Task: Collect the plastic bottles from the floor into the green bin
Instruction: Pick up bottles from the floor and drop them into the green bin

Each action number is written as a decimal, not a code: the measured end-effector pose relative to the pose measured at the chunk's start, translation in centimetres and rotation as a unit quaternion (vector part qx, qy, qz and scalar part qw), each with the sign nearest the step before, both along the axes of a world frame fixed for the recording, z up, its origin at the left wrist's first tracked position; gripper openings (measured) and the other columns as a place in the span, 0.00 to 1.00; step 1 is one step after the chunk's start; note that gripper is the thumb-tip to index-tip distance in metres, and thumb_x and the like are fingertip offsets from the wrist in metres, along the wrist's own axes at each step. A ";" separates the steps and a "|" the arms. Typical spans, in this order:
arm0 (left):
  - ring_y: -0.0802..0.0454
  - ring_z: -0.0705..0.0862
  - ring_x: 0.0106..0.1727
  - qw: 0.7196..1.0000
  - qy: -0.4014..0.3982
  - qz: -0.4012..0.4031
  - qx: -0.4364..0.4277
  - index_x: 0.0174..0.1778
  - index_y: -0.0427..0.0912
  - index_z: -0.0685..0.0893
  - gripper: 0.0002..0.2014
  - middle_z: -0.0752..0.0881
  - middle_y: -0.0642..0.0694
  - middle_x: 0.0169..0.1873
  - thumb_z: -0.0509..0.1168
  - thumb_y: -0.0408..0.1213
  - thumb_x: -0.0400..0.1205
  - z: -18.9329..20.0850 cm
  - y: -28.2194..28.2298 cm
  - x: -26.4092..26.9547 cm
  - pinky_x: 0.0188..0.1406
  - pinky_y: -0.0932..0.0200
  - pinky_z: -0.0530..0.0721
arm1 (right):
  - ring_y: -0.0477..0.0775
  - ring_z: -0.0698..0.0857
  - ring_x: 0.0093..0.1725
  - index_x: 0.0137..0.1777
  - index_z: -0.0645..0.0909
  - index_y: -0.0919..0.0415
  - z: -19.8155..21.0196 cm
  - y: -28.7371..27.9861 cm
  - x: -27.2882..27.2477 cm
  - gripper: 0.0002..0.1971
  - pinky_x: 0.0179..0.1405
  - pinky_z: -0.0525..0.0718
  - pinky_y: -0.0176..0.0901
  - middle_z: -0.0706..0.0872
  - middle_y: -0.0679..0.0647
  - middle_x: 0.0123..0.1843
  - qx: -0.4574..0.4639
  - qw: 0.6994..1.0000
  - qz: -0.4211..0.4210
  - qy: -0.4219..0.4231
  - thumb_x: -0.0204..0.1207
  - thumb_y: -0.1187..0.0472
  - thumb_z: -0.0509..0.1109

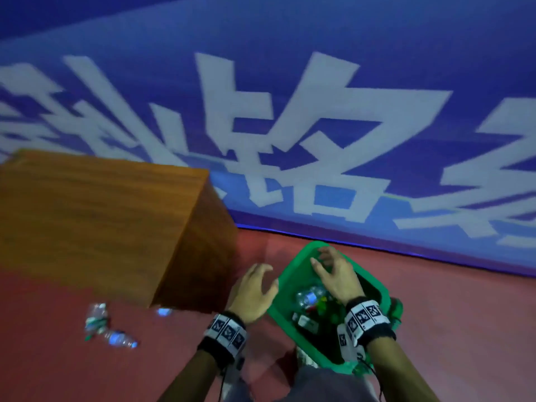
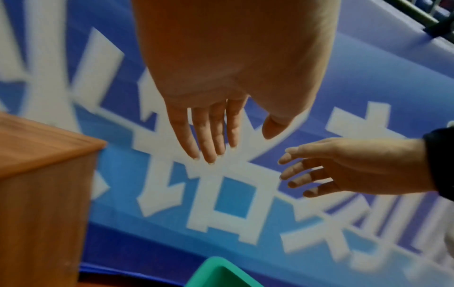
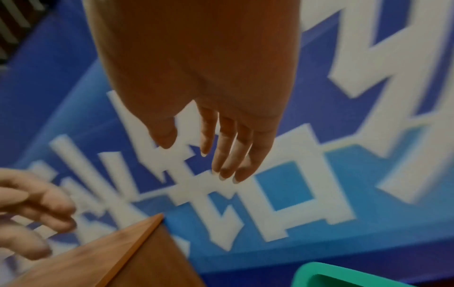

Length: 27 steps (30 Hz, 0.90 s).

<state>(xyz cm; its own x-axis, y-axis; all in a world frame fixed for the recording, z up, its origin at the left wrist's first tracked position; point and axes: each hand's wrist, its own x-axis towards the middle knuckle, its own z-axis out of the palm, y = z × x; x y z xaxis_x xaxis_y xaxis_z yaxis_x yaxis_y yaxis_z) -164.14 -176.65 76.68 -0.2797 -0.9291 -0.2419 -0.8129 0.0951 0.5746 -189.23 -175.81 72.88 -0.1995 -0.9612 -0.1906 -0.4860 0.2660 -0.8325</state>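
The green bin (image 1: 285,271) stands on the red floor in the head view, with several plastic bottles (image 1: 309,297) inside. My right hand (image 1: 333,271) hovers over the bin's far side, fingers spread and empty. My left hand (image 1: 256,288) hangs just left of the bin's rim, fingers relaxed, holding nothing. Two clear bottles lie on the floor at the left: a crushed bottle (image 1: 95,317) and a second bottle (image 1: 120,339). The wrist views show my left hand (image 2: 216,134) and my right hand (image 3: 221,153) open in the air, with a bin corner (image 2: 216,271) (image 3: 319,271) below.
A brown wooden box (image 1: 95,221) stands left of the bin, close to my left hand. A blue banner wall (image 1: 290,111) with large white characters runs behind. A small blue item (image 1: 164,311) lies at the box's base. Red floor (image 1: 464,314) stretches to the right.
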 end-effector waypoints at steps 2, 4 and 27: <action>0.57 0.84 0.61 0.998 0.017 0.065 -0.016 0.66 0.55 0.82 0.20 0.84 0.58 0.62 0.62 0.58 0.81 1.1 1.7 5.5 0.62 0.54 0.83 | 0.47 0.88 0.54 0.64 0.81 0.53 1.3 -1.4 4.7 0.20 0.62 0.85 0.48 0.89 0.47 0.53 -0.031 0.995 0.088 0.019 0.78 0.44 0.75; 0.57 0.85 0.56 0.988 0.044 0.142 -0.034 0.61 0.55 0.83 0.18 0.84 0.59 0.56 0.63 0.59 0.81 1.5 4.2 11.5 0.58 0.53 0.85 | 0.47 0.87 0.56 0.65 0.80 0.51 2.5 -2.0 10.2 0.21 0.64 0.84 0.47 0.88 0.47 0.55 -0.060 0.983 0.174 0.023 0.77 0.42 0.74; 0.60 0.87 0.45 0.764 0.015 0.645 0.013 0.59 0.54 0.82 0.13 0.88 0.56 0.50 0.65 0.54 0.83 -3.4 48.8 43.7 0.46 0.56 0.87 | 0.51 0.77 0.75 0.79 0.72 0.46 0.6 14.4 55.2 0.35 0.76 0.76 0.51 0.79 0.51 0.75 -0.035 0.716 0.690 0.099 0.74 0.33 0.71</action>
